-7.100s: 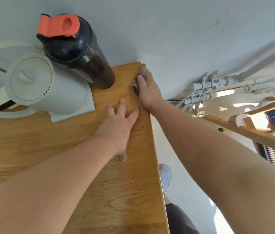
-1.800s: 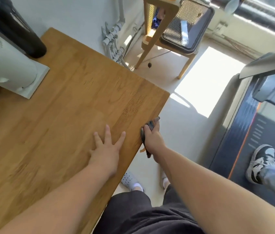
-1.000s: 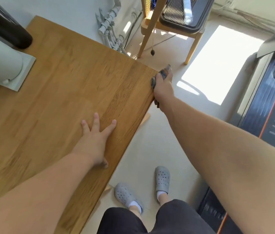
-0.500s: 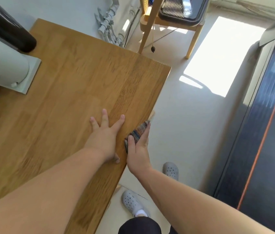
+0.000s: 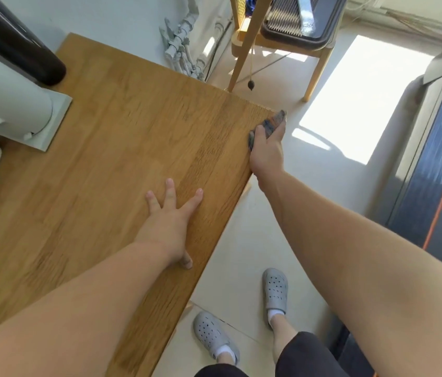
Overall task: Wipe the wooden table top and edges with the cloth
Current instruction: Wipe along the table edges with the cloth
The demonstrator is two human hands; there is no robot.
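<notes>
Right hand (image 5: 266,148) clamps dark cloth (image 5: 273,124) against tabletop's (image 5: 111,148) right edge, just short of far right corner; fingers curled around cloth. Left hand (image 5: 169,223) flat on wood near same edge, fingers spread, bracing. White appliance (image 5: 10,104) and dark bottle (image 5: 10,47) stand at far left of tabletop. Risk: cloth overshoots corner, slips off edge, drops to floor. Braced palm likely smudges wiped top.

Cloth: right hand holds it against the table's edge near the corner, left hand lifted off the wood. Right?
No. The head view shows the left hand resting flat on the table top, fingers spread. The right hand does hold the cloth against the edge near the corner.
</notes>
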